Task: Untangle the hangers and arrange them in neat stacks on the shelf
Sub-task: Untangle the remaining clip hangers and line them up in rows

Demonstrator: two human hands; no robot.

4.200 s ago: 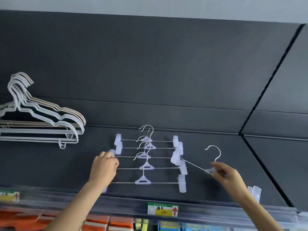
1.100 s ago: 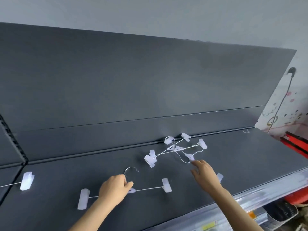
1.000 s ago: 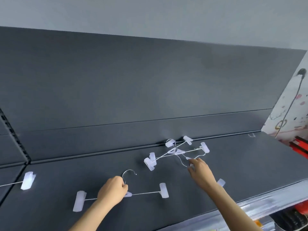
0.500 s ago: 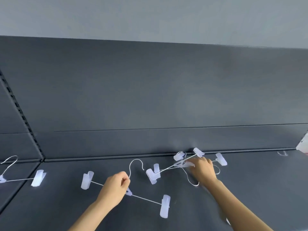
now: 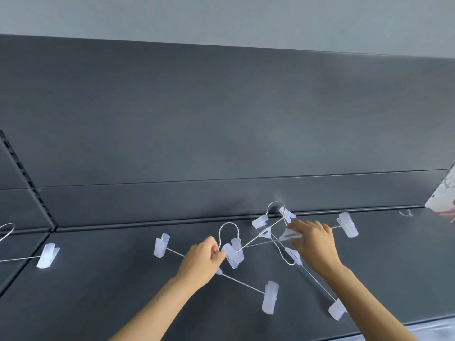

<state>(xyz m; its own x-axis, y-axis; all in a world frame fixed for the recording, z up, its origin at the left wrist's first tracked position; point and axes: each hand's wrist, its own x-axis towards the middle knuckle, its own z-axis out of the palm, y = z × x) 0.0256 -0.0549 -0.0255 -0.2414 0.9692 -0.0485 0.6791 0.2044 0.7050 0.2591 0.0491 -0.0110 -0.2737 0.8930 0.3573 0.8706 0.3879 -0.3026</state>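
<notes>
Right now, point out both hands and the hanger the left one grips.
left hand point(image 5: 200, 263), head view, back of the hand.
right hand point(image 5: 314, 244), head view, back of the hand.
clip hanger point(image 5: 270, 297), head view, its near right clip.

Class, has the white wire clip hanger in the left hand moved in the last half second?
Yes. The white wire clip hanger has slid right, away from the slotted black shelf upright, towards the tangled white clip hangers.

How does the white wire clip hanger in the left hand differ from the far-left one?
The left hand grips the white wire clip hanger at its neck; the far-left clip hanger lies untouched. The held hanger's bar slants and both clips show; the far-left hanger's bar runs nearly level, one clip out of frame. Both have translucent white clips on wire.
</notes>
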